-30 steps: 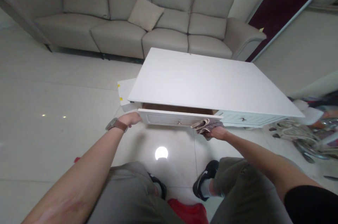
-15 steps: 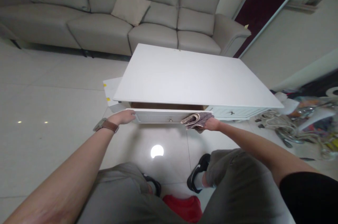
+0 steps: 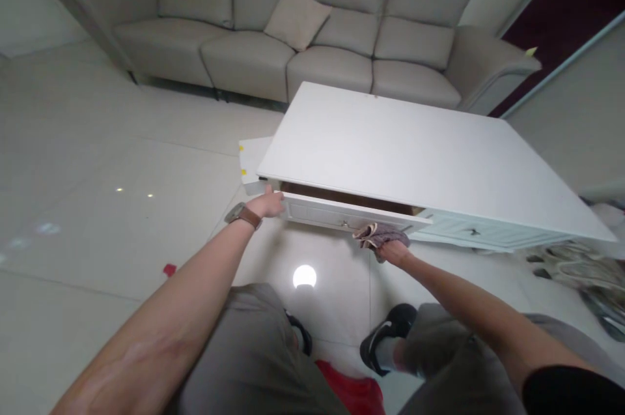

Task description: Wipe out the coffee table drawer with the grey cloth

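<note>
A white coffee table (image 3: pixel 415 154) stands in front of me with its left drawer (image 3: pixel 336 214) pulled partly out. My left hand (image 3: pixel 269 204), with a brown-strapped watch on the wrist, rests on the drawer front's left end; its fingers are mostly hidden. My right hand (image 3: pixel 392 249) is closed on a crumpled grey-brown cloth (image 3: pixel 375 233) pressed against the lower right part of the drawer front, near a small metal knob (image 3: pixel 346 225).
A second, closed drawer (image 3: pixel 476 231) sits to the right. A grey sectional sofa (image 3: pixel 312 43) with a cushion stands behind the table. A white board (image 3: pixel 250 161) lies on the tiled floor at the table's left. Cables and clutter (image 3: pixel 576 268) lie at right. A red object (image 3: pixel 349 392) is between my feet.
The view has swung left and tilted. The drawer stands about as far out. My right hand with the cloth has slid slightly lower on the drawer front; my left hand stays at the left end.
</note>
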A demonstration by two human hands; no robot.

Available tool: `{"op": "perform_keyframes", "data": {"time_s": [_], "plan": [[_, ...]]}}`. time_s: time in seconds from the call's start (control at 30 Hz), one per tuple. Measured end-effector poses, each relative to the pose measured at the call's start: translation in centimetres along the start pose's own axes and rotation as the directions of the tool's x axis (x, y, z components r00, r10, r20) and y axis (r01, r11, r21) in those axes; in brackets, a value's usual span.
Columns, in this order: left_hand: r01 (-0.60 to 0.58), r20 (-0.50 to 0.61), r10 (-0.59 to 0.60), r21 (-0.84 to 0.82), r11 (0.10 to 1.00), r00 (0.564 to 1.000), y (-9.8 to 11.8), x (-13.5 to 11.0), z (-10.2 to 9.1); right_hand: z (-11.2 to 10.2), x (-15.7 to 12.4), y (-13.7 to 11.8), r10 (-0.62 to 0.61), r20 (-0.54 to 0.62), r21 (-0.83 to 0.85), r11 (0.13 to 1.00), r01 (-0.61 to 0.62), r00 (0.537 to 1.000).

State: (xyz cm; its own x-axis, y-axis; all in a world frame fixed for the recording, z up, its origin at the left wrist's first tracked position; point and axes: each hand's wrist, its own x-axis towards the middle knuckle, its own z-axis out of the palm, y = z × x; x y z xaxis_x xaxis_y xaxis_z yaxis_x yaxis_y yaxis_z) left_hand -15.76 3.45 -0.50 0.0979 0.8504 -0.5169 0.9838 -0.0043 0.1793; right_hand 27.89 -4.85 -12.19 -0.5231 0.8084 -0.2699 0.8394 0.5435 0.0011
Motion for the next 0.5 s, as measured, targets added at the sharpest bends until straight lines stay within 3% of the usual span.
{"op": "perform_keyframes", "data": {"time_s": [0.1, 0.23, 0.37, 0.5], "plan": [[-0.07, -0.058, 0.068, -0.026, 0.997, 0.996, -0.7, -0.4, -0.3, 2.0, 5.2, -5.8, -0.058, 0.053, -0.04, 0.997, 0.06, 0.997], [-0.178, -0.186, 0.166, -0.05, 0.983, 0.968, -2.2, -0.5, -0.4, 2.6, 12.5, -13.6, -0.162, 0.005, -0.031, 0.986, 0.162, 0.987], [-0.21, -0.262, 0.187, -0.065, 0.976, 0.947, -3.1, 0.1, -0.2, 1.3, 19.1, -19.6, -0.253, -0.06, -0.042, 0.967, 0.251, 0.966], [-0.238, -0.309, 0.201, -0.087, 0.967, 0.929, -3.3, 0.7, 0.1, -1.2, 22.9, -23.0, -0.35, -0.137, -0.047, 0.937, 0.347, 0.927]]}}
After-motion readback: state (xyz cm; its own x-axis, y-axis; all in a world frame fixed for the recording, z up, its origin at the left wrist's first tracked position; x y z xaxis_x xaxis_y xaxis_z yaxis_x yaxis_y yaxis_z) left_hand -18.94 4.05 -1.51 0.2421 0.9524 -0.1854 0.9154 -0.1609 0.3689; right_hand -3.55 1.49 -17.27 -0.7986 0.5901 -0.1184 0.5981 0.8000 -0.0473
